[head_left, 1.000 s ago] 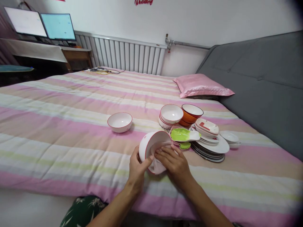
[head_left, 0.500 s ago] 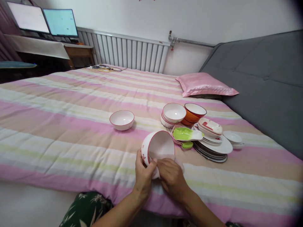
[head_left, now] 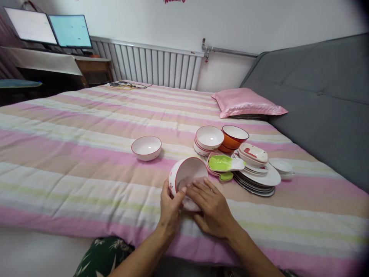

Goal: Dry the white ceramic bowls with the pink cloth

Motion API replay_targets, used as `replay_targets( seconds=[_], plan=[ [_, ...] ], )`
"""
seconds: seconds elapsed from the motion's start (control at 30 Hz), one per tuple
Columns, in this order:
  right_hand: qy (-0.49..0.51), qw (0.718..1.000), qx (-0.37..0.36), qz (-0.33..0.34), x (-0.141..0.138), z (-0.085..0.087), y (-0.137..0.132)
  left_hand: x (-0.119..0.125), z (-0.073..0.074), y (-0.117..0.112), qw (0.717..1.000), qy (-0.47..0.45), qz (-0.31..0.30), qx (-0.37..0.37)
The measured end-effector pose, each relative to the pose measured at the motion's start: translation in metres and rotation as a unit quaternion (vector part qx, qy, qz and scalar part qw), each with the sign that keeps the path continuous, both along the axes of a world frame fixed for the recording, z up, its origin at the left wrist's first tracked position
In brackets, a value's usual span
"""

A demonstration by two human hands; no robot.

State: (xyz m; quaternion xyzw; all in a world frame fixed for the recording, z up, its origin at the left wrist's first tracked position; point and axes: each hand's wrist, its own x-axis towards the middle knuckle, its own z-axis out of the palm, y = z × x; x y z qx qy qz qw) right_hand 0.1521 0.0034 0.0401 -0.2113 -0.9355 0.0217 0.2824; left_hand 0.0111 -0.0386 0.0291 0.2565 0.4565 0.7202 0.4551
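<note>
A white bowl with a red rim and small red flower marks (head_left: pixel 173 176) is tilted on its side just above the bed's near edge, its opening turned to the right and toward me. My left hand (head_left: pixel 170 206) grips its left side, thumb over the lower rim and fingers around the outside. My right hand (head_left: pixel 211 207) lies across the lower right rim, fingers stretched into the bowl and thumb low outside. A thin pale pinkish cloth (head_left: pixel 190 204) shows between that hand and the bowl; much of it is hidden.
A matching bowl (head_left: pixel 147 148) sits alone to the left. Beyond my right hand stand stacked white bowls (head_left: pixel 209 137), orange bowls (head_left: pixel 235 138), green leaf-shaped dishes (head_left: pixel 220 163), stacked plates (head_left: pixel 272 177) and small white dishes (head_left: pixel 281 166). A pink pillow (head_left: pixel 249 101) lies by the grey headboard (head_left: pixel 317 77).
My right hand's bunched fingers have straightened and spread across the bowl's rim. Less of the cloth shows on the right. The bowl stays in my left hand; the view has shifted slightly.
</note>
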Motion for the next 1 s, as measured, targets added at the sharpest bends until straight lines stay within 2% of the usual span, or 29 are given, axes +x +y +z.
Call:
replay_targets(
  seconds=[0.1, 0.17, 0.37, 0.43, 0.67, 0.83, 1.0],
  plan=[
    [0.018, 1.0, 0.01, 0.013, -0.006, 0.005, -0.009, 0.001, 0.002, -0.001, 1.0, -0.002, -0.002, -0.001],
    [0.04, 0.999, 0.015, 0.02, -0.012, 0.005, -0.014, 0.001, 0.003, -0.002, 0.999, 0.034, 0.0, 0.001],
    [0.171, 0.985, -0.01, 0.014, -0.027, -0.006, -0.024, 0.004, 0.005, -0.006, 0.989, 0.145, 0.009, 0.005],
    [0.185, 0.983, -0.004, 0.015, -0.028, -0.01, -0.024, 0.003, 0.007, -0.006, 0.986, 0.165, 0.015, 0.007],
    [0.105, 0.992, 0.076, -0.001, -0.018, -0.019, 0.001, -0.011, 0.014, 0.0, 0.983, 0.182, 0.01, 0.038],
    [0.044, 0.99, 0.119, -0.065, -0.011, -0.022, 0.019, -0.023, 0.02, 0.003, 0.976, 0.214, -0.012, 0.046],
    [0.006, 0.983, 0.141, -0.121, -0.01, -0.028, 0.02, -0.027, 0.024, 0.003, 0.966, 0.257, -0.029, 0.025]
  ],
)
